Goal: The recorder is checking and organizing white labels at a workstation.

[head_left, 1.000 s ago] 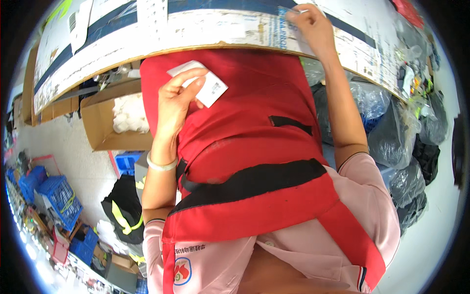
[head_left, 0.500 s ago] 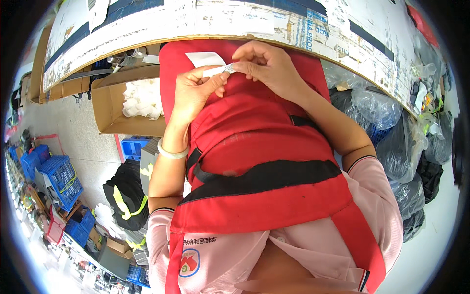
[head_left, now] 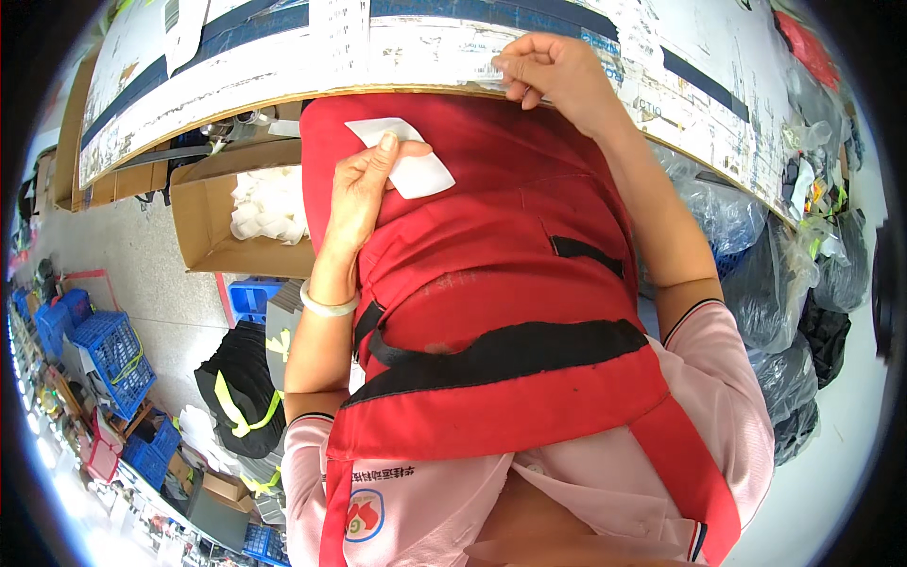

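Note:
In my left hand (head_left: 359, 189) is a bent slip of white paper (head_left: 421, 176), pinched under the thumb above my red apron. My right hand (head_left: 557, 76) is over the near edge of the worn white work surface (head_left: 425, 52). Its thumb and forefinger are pressed together on a small white printed label (head_left: 488, 72). The label blends into the white surface behind it, so I cannot tell whether it touches that surface. The two hands are apart.
To the left, below the work surface, an open cardboard box (head_left: 203, 222) contains white pieces. Blue plastic crates (head_left: 111, 350) and a stack of black items with yellow-green ties (head_left: 241, 387) stand farther left. Plastic bags (head_left: 770, 283) are piled at the right.
The hands have separated. My right hand has moved forward and right to the work surface with the small label. My left hand has kept the white paper, which now shows more fully.

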The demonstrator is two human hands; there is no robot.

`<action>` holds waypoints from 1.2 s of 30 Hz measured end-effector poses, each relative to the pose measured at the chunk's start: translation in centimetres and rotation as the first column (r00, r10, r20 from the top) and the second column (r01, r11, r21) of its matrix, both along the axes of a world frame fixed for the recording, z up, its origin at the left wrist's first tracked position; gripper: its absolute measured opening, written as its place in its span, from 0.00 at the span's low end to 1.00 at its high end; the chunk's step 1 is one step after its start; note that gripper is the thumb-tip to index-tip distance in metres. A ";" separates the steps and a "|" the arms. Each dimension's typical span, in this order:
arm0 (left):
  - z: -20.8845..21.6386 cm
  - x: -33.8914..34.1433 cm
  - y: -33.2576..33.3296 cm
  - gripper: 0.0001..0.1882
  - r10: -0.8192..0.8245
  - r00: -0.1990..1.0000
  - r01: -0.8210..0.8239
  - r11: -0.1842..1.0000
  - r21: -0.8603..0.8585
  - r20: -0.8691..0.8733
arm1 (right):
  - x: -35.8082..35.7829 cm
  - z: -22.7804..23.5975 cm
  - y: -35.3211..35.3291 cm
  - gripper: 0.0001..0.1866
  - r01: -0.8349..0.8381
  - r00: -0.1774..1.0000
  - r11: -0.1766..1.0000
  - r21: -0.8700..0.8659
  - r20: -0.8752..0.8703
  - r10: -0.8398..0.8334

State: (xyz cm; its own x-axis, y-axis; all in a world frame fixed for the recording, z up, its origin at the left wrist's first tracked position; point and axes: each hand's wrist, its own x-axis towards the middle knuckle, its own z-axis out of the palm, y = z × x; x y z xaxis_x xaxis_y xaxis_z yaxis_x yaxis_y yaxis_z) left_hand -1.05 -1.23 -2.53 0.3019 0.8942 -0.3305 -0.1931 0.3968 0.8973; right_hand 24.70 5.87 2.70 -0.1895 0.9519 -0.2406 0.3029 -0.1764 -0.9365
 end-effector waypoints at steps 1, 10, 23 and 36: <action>-0.2 -0.1 0.0 0.23 -0.011 0.998 0.013 0.999 0.035 -0.057 | 0.2 0.1 0.4 0.10 0.013 1.000 1.000 -0.020 0.018 -0.013; -0.1 0.3 0.1 0.19 -0.001 0.998 0.002 1.000 0.020 -0.057 | 0.3 -1.2 1.7 0.11 0.037 0.999 0.996 -0.075 0.028 -0.035; -0.5 0.3 -0.1 0.18 -0.010 0.999 0.010 1.000 -0.004 -0.038 | 0.0 -1.2 1.7 0.13 0.038 0.995 0.998 -0.054 0.090 -0.033; -0.4 0.3 -0.2 0.16 -0.023 1.000 0.022 1.000 -0.011 -0.009 | -0.5 -0.3 1.8 0.10 0.074 0.997 0.985 -0.155 0.015 -0.072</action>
